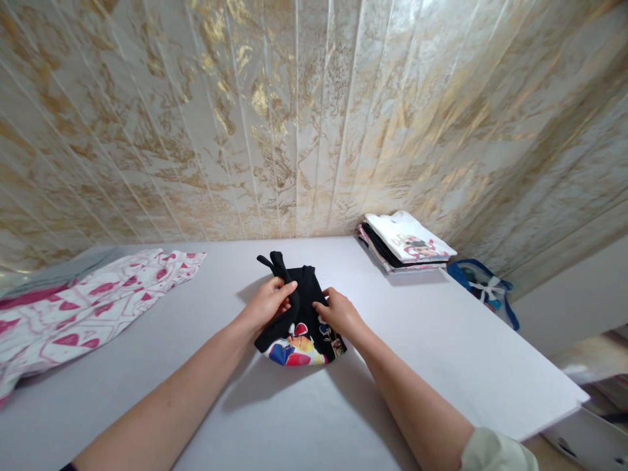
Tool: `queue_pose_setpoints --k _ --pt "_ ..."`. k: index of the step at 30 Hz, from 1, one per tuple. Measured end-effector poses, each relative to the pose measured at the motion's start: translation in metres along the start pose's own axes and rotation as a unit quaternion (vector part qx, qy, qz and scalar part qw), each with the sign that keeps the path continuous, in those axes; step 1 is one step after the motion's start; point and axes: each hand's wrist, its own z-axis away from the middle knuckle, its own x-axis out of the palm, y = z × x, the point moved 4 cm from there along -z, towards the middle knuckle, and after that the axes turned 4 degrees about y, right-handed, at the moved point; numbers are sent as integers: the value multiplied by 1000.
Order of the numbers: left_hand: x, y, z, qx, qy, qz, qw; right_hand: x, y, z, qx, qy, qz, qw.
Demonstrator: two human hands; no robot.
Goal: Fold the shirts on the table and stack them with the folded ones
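A small black garment point(300, 330) with a colourful cartoon print lies bunched on the white table point(441, 340), its tied strap pointing toward the wall. My left hand point(267, 304) pinches the black fabric near the strap, fingers closed on it. My right hand point(338, 313) rests on the garment's right side, fingers curled onto the cloth.
A pink-and-white patterned cloth point(83, 307) spreads across the table's left side. A stack of folded clothes point(405, 243), white printed shirt on top, sits at the back right by the marbled wall. A blue bag point(483, 284) lies beyond the table's right edge.
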Motion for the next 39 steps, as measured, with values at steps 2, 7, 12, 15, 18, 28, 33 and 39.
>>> queue_pose_setpoints --k 2,7,12,15,18,28,33,39 --pt "1 -3 -1 -4 1 -5 1000 2 3 -3 -2 -8 -29 1000" --pt "0 -7 4 -5 -3 34 999 10 3 -7 -29 -1 -174 984" --pt "1 -4 12 -7 -13 74 997 2 -2 -1 -27 39 -224 973" --pt "5 0 17 4 -19 60 998 -14 -17 9 -105 79 -201 971" --pt "13 3 24 4 -37 54 998 -24 -34 23 -187 94 -160 965" --pt "26 3 36 12 -97 64 993 -30 -48 36 -151 73 -105 980" --pt "21 1 22 74 -76 -22 994 -35 -38 26 -124 84 -108 983" --pt "-13 -11 -4 206 83 -205 953 -93 -23 11 -157 130 -76 976"
